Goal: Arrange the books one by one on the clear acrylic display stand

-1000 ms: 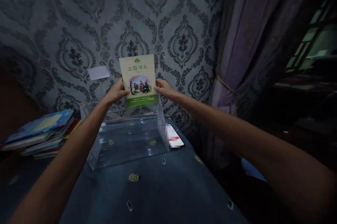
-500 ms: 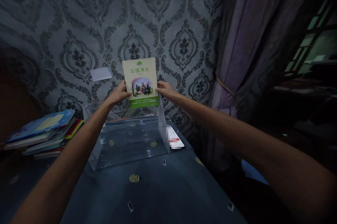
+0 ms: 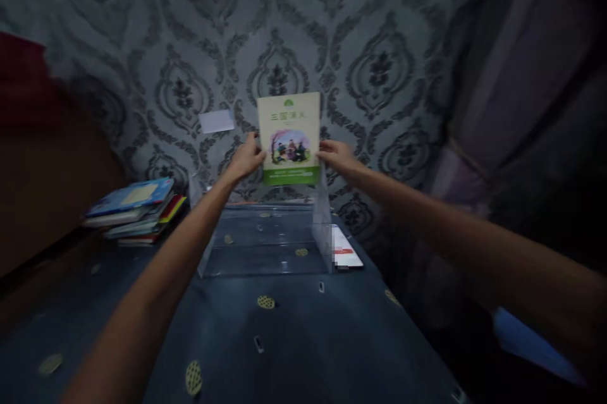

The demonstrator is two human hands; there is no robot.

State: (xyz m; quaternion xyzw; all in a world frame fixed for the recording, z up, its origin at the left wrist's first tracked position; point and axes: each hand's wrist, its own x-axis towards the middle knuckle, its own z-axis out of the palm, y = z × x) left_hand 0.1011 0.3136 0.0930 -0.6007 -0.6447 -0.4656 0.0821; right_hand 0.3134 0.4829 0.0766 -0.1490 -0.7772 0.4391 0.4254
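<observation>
A cream book point(image 3: 290, 132) with a green band along its bottom and a picture of people under a pink tree faces me, held upright. My left hand point(image 3: 246, 156) is closed on its left edge, thumb on the front. On the opposite edge my right hand point(image 3: 337, 156) pinches it the same way. Below and around the book stands a clear plastic rack point(image 3: 265, 258) with see-through side panels. Whether the book's lower edge touches the rack, I cannot tell.
Left of the rack lies a stack of books point(image 3: 137, 208). A lit phone point(image 3: 346, 249) rests by the rack's right side. The patterned dark cloth point(image 3: 303, 341) covers the table. Behind is a papered wall with a white card point(image 3: 217, 121); a purple curtain point(image 3: 497, 94) hangs at right.
My view has swung left, so everything sits further right in the picture. Both hands still grip the book, with little visible change in its place over the rack.
</observation>
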